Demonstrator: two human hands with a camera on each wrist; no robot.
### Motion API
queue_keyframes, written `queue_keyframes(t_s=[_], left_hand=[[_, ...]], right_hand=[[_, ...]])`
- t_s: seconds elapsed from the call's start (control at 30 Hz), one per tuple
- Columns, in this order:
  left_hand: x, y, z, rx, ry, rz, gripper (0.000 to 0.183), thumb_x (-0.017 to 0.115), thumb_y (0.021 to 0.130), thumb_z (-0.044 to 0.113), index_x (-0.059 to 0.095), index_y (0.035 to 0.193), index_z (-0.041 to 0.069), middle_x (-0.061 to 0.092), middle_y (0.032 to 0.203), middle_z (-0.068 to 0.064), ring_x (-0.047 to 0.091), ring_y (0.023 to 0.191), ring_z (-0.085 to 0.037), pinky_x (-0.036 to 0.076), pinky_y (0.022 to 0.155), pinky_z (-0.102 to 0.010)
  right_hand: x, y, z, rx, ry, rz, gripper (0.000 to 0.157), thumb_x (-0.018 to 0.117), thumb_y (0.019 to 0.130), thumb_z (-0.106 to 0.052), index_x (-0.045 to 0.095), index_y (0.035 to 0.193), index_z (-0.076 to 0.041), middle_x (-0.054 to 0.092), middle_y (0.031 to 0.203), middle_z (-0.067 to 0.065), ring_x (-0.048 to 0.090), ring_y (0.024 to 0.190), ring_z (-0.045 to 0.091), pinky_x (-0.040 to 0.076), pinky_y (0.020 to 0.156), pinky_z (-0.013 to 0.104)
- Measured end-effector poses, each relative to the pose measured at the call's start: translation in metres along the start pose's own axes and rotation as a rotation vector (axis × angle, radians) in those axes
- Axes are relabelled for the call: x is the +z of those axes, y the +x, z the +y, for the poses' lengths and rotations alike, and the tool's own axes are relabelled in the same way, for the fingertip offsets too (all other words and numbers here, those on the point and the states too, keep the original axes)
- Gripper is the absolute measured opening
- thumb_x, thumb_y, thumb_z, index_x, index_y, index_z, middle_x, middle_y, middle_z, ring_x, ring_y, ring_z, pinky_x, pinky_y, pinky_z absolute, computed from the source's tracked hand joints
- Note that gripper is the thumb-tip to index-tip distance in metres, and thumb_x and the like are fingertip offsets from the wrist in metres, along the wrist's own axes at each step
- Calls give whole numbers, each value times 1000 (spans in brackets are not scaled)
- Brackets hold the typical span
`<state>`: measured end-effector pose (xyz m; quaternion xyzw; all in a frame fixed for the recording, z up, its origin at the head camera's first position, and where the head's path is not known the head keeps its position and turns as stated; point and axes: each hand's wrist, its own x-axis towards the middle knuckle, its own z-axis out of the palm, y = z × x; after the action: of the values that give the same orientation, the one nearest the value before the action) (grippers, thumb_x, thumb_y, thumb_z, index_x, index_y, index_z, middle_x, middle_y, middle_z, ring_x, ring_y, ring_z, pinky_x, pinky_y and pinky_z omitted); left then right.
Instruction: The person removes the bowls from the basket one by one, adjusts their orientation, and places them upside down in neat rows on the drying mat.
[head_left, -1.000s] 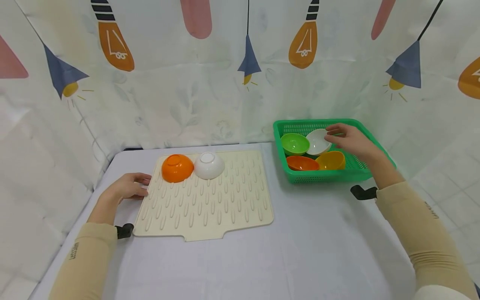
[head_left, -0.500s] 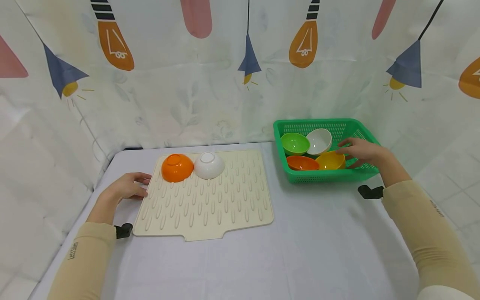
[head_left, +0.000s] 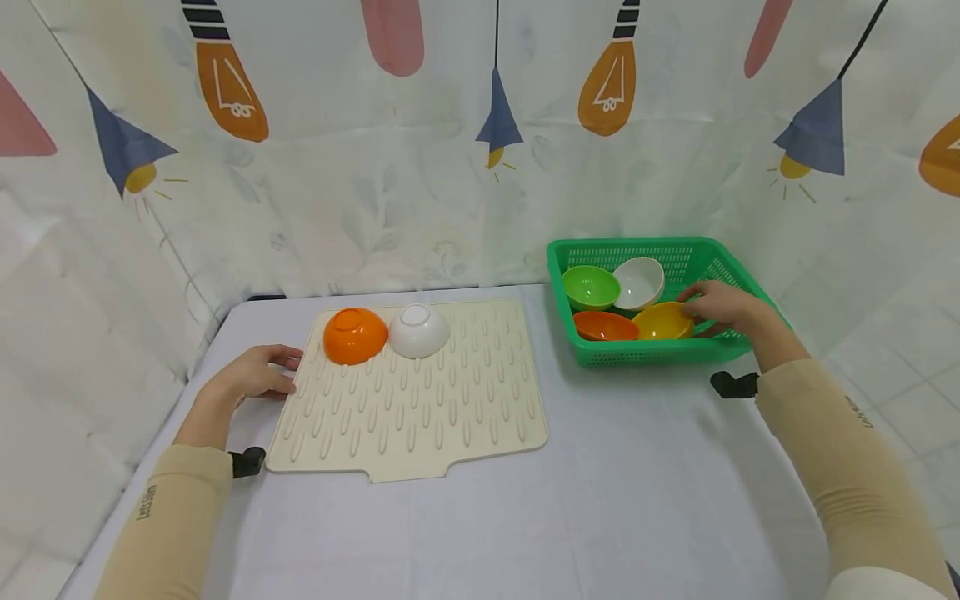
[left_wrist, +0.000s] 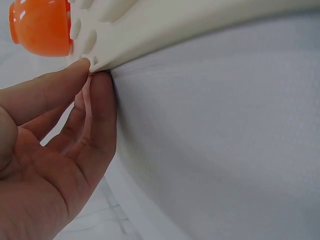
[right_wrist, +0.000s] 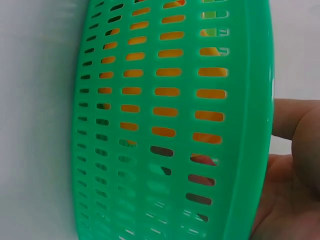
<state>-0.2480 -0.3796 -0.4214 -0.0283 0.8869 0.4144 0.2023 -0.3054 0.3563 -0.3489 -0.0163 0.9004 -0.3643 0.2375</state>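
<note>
My left hand (head_left: 257,372) pinches the left edge of a cream ribbed draining mat (head_left: 465,417); in the left wrist view the thumb (left_wrist: 65,87) lies on top and a finger under the edge. On the mat's back left, an orange bowl (head_left: 355,337) and a white bowl (head_left: 418,332) sit upside down, side by side. My right hand (head_left: 723,307) reaches into the green basket (head_left: 637,357) and holds the yellow bowl (head_left: 660,323) by its right rim. The basket wall hides most of these fingers in the right wrist view.
Also in the basket, upright, are a green bowl (head_left: 590,288), another white bowl (head_left: 639,283) and another orange bowl (head_left: 604,327). A white cloth (head_left: 600,483) covers the table. A printed curtain (head_left: 450,192) hangs behind.
My right hand has come from above the white bowl, down and over to the yellow bowl, and now holds its rim. That bowl has shifted slightly right. The left hand stays put.
</note>
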Motion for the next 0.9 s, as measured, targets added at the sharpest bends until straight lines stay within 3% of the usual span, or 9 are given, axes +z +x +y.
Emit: queue_keyframes(t_s=[0.37, 0.7, 0.9], left_hand=[[1, 0, 1, 4, 12, 5, 70, 71, 86, -7, 36, 146, -16, 44, 135, -34, 62, 91, -23, 59, 77, -30], [1, -1, -1, 6, 13, 14, 71, 70, 86, -8, 35, 146, -16, 44, 136, -35, 62, 90, -22, 59, 76, -29], [1, -2, 0, 28, 0, 11, 71, 69, 85, -10, 34, 146, -18, 42, 136, -37, 62, 87, -20, 59, 75, -29]], right_hand=[[-9, -4, 10, 1, 42, 77, 50, 42, 106, -10, 31, 147, 16, 36, 139, 38, 47, 120, 50, 61, 82, 47], [-16, -9, 10, -3, 40, 52, 53, 41, 108, -13, 29, 148, 20, 34, 144, 41, 44, 123, 51, 60, 85, 48], [-20, -13, 10, 30, 73, 69, 55, 42, 107, -13, 26, 151, 17, 32, 144, 39, 45, 122, 50, 58, 89, 49]])
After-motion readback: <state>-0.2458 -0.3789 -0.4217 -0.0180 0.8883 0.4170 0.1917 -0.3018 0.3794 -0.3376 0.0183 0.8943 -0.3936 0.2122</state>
